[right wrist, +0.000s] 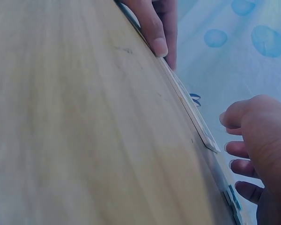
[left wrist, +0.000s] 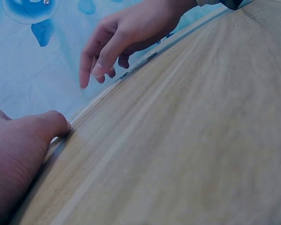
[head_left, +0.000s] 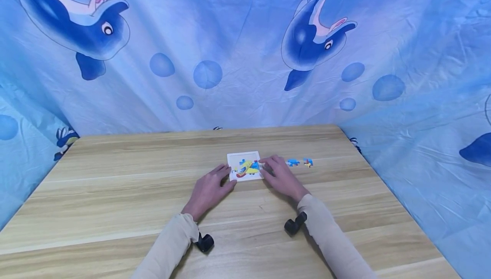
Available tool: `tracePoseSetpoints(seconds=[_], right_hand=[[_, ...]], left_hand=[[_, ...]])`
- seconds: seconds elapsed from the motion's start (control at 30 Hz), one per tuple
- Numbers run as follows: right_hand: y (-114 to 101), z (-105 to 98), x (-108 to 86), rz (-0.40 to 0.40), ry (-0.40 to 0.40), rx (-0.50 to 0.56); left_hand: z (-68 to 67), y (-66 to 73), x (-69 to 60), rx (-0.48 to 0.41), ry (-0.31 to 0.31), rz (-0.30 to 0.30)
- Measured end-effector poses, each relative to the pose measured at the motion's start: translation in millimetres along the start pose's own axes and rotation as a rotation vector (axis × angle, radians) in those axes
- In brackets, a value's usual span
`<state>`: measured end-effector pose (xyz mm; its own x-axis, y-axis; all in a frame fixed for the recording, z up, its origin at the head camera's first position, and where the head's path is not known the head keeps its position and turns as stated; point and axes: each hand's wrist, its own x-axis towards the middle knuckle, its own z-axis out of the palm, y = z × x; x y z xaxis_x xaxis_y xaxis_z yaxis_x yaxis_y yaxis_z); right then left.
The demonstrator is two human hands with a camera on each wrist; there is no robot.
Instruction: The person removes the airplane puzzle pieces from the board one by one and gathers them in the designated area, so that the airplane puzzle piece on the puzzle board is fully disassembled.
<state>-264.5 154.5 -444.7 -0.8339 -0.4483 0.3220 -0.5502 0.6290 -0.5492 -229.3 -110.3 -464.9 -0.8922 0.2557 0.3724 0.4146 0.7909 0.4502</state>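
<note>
A small white-rimmed puzzle tray (head_left: 242,153) lies flat on the table, with joined pieces showing a yellow airplane (head_left: 245,168) in its lower part. My left hand (head_left: 207,189) holds the tray at its left side; the thumb (right wrist: 158,44) rests at the near edge and the fingers lie along the left. Over the right edge hovers my right hand (head_left: 283,177), its fingers loosely bent and apart. The right wrist view shows nothing between those fingers. Two blue puzzle pieces, one (head_left: 293,162) nearer and one (head_left: 308,162) farther out, lie right of that hand.
The wood-grain table (head_left: 115,202) reaches out on all sides of the tray. Behind it hangs a blue curtain (head_left: 238,23) printed with dolphins and bubbles. A black wrist camera (head_left: 205,243) sits on the left sleeve, another (head_left: 294,224) on the right.
</note>
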Motion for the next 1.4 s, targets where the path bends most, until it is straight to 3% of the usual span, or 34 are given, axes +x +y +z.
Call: tracePoseSetpoints(seconds=[0.27, 0.9, 1.4], right_hand=[[-3.1, 8.2, 8.3, 0.030, -0.028, -0.019], [-11.2, 25.2, 28.9, 0.015, -0.034, -0.028], [-15.8, 30.3, 38.6, 0.019, -0.045, -0.102]], left_hand=[[-0.2, -0.2, -0.2, 0.001, 0.005, 0.006], [0.0, -0.1, 0.8, 0.002, 0.003, 0.002], [0.4, 0.2, 0.3, 0.001, 0.017, 0.011]])
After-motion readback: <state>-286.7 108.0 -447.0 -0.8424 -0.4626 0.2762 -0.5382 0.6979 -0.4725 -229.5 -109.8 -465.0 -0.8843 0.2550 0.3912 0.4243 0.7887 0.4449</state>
